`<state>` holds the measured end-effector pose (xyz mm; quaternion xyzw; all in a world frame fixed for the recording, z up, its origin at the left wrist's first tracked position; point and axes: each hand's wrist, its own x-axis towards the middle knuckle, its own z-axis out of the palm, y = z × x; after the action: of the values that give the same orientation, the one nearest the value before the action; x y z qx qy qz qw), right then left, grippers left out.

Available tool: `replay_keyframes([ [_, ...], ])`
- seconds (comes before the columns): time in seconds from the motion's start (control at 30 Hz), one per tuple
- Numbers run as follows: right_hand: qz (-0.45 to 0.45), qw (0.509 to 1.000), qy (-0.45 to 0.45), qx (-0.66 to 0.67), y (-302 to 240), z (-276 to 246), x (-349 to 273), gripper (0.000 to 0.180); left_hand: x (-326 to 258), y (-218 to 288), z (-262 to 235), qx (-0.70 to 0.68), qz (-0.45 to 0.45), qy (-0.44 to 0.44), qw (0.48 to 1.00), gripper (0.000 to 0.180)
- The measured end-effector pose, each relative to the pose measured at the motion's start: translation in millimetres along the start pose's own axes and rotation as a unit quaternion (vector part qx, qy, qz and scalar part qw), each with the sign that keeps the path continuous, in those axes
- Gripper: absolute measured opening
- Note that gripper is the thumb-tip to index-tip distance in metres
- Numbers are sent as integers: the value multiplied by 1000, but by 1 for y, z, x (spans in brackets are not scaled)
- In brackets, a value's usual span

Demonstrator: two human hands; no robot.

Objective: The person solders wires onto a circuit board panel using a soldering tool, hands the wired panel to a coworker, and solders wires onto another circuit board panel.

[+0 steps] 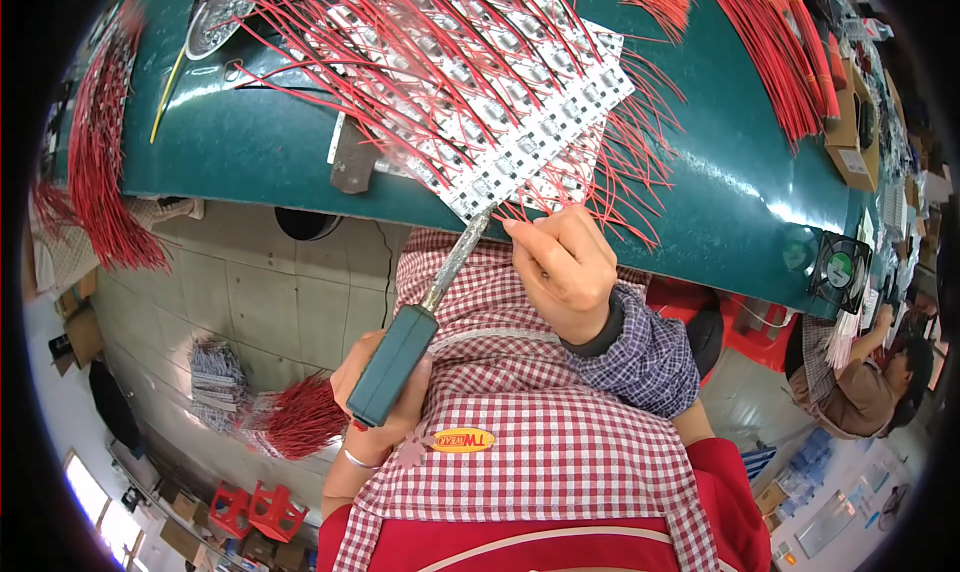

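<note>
My left hand [410, 397] is wrapped round the dark green handle of a soldering iron [395, 362]. Its metal shaft points up and away, with the tip at the near corner of a white circuit board panel [535, 140]. Rows of small dark components cover the panel, and many red wires [330, 82] fan out from it. Just right of the tip, my right hand [568, 272] is closed in a pinch on a thin red wire at the panel's near edge. Whether the tip touches the wire is too small to tell. Another similar panel lies partly hidden underneath.
Bundles of red wire [765, 52] lie at the table's far right. A metal dish [215, 22] stands far left, near wired panels hanging over the edge [100, 162]. A flat metal block [353, 157] sits beside the panel. A small fan [840, 270] and a seated person [865, 387] are right.
</note>
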<state>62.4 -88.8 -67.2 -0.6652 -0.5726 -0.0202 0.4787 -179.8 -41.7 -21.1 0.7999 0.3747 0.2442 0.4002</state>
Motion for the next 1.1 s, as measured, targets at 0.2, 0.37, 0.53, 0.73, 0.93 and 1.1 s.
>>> replay_keyframes([
  [0.2,1,1000,-5,3,-1,-1,1,32,0,2,0,27,-2,-3,1000,21],
  [0.37,6,1000,-12,1,-2,-1,0,31,3,8,-2,38,-21,-10,999,21],
  [0.53,3,1000,-2,0,-1,0,0,31,5,9,-6,65,18,-25,997,23],
  [0.73,9,1000,-8,0,-2,-1,0,31,-26,-8,-13,53,-36,17,998,22],
  [0.93,20,1000,-11,-2,-5,-2,1,32,-29,-10,-9,50,-32,39,997,26],
  [1.1,4,1000,22,0,-5,-2,3,32,-32,-10,-8,45,-48,47,997,26],
])
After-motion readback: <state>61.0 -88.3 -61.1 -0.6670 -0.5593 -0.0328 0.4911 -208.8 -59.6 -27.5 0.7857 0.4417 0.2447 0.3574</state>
